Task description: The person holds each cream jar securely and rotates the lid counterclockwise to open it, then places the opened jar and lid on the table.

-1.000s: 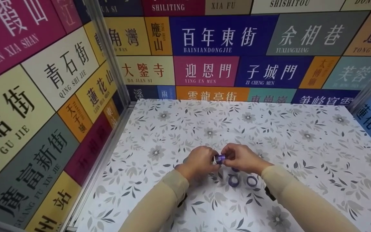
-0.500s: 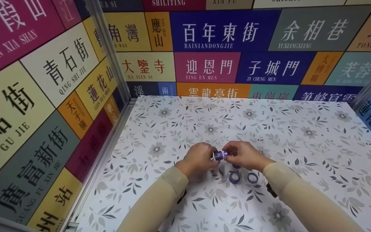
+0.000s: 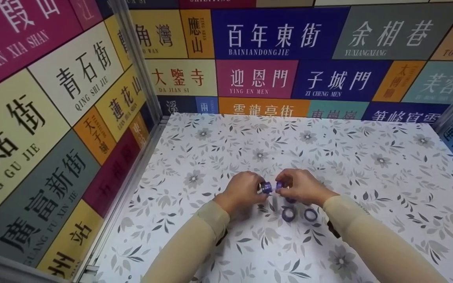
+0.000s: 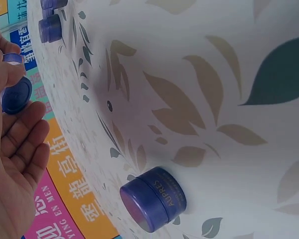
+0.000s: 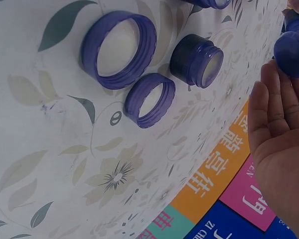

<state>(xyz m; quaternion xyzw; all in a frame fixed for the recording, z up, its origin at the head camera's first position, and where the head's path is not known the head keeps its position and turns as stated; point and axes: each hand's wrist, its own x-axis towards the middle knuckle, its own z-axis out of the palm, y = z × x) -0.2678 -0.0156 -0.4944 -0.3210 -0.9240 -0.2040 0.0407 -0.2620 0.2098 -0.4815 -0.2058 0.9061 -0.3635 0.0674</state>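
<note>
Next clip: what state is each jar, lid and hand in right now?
Held jar, uncapped, in left hand's grip.
Held lid, off, pinched by right hand.
Larger loose lid, on table, hollow up.
Smaller loose lid, same.
Table jar, uncapped.
AUPRES jar, capped, on table.

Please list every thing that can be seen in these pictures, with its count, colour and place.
Small jar: one, purple, held by the left hand above the table.
Lid: one, purple, held by the right hand beside the jar's mouth.
Loose lids: two, purple, lying open side up on the table.
Open jar: one, dark purple, beside the loose lids.
Closed jar: one, purple, apart on the table.
Table: one, white with grey floral pattern.
Wall panels: many, multicoloured, around the table.
Left hand: grips the small jar.
Right hand: pinches the lid.
</note>
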